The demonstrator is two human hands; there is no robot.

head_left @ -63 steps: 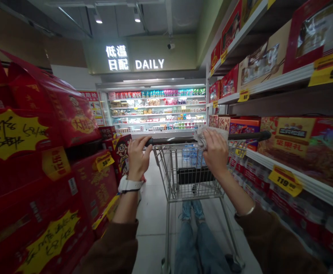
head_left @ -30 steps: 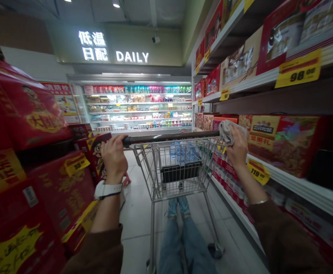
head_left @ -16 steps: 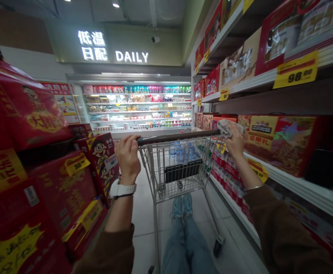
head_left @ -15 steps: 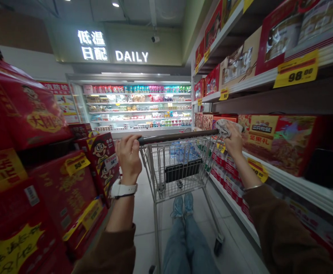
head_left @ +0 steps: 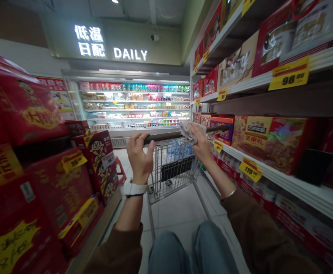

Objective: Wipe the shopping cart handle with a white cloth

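Note:
A wire shopping cart (head_left: 173, 179) stands in front of me, with a dark handlebar (head_left: 166, 136) across its near side. My left hand (head_left: 140, 158) is closed round the left end of the handlebar, a white watch on its wrist. In my right hand (head_left: 202, 146) is a crumpled greyish cloth (head_left: 187, 131), pressed onto the bar right of its middle. The fingers are partly hidden behind the cloth. Between the two hands a stretch of bare bar shows, and its right end sticks out past the cloth.
Red gift boxes (head_left: 66, 182) are stacked close on the left. Shelves with boxed goods (head_left: 265, 140) and yellow price tags run along the right. A lit refrigerated display (head_left: 138, 102) stands ahead. Inside the cart are clear bluish bottles (head_left: 180, 148).
My right hand and the cloth have slid left along the handlebar, away from its right end. The cart has turned slightly, my left hand sits a little farther right, and my knees have bent into view.

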